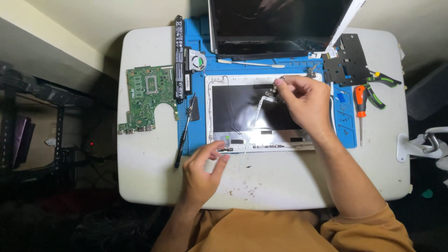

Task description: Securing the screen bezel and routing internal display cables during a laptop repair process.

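White laptop lid shell (242, 112) laid on blue mat (347, 135), desk (280, 182) beneath. Near edge pinched by left hand (203, 170); small hinge part (270, 93) held by right hand (303, 100) fingers (280, 83). Green motherboard (147, 98) at left, orange screwdriver (360, 105) at right.

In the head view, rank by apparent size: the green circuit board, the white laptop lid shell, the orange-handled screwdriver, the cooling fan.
Largest to smallest:
1. white laptop lid shell
2. green circuit board
3. orange-handled screwdriver
4. cooling fan
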